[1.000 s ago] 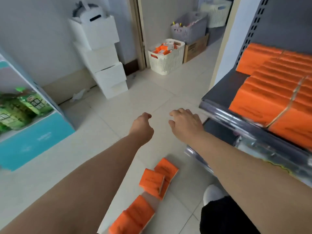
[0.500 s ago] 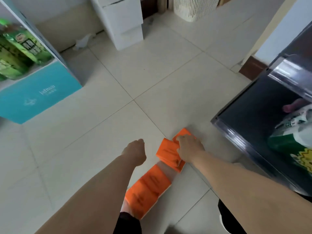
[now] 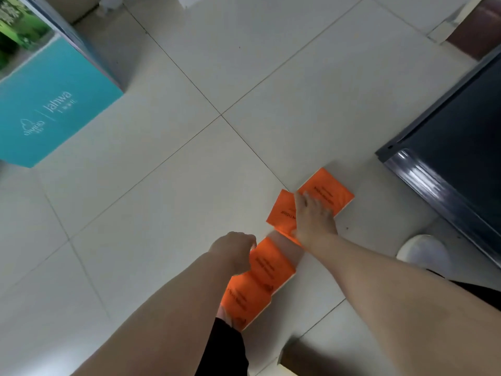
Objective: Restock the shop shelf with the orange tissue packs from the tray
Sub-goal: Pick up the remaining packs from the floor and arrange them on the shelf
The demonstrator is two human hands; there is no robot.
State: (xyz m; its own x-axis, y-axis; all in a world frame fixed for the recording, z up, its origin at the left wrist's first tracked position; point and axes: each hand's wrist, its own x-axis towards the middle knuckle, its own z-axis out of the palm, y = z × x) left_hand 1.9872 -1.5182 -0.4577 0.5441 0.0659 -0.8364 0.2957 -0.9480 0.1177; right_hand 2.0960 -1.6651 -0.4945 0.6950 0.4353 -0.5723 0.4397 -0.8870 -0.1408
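Pale cream floor tiles (image 3: 168,202) filled nearly the whole view, smooth and faintly glossy, cut by thin dark grout lines that crossed in the far middle. Plenty of bare tile lay open to the left and far side. On the far left stood a teal carton (image 3: 57,109) with white lettering, its sharp corner jutting toward the centre. On the right ran the dark shelf (image 3: 461,126), flat and matt on top, its shiny metal lip (image 3: 425,175) slanting toward the near right and closing that side off. A brown skirting strip (image 3: 479,25) showed at the far right corner.

The orange tissue packs lay on the floor just left of that shelf lip. The far pair of packs (image 3: 329,189) sat side by side, soft-wrapped rectangles with dark print. The right hand (image 3: 314,221) rested on top of them, fingers laid out fairly straight across the seam. The near pair of packs (image 3: 260,280) lay just behind. The left hand (image 3: 233,251) sat at its far left corner, knuckles up, fingers curled under. Whether it gripped the wrap could not be told. A white shoe (image 3: 423,252) stood near right, close under the shelf.
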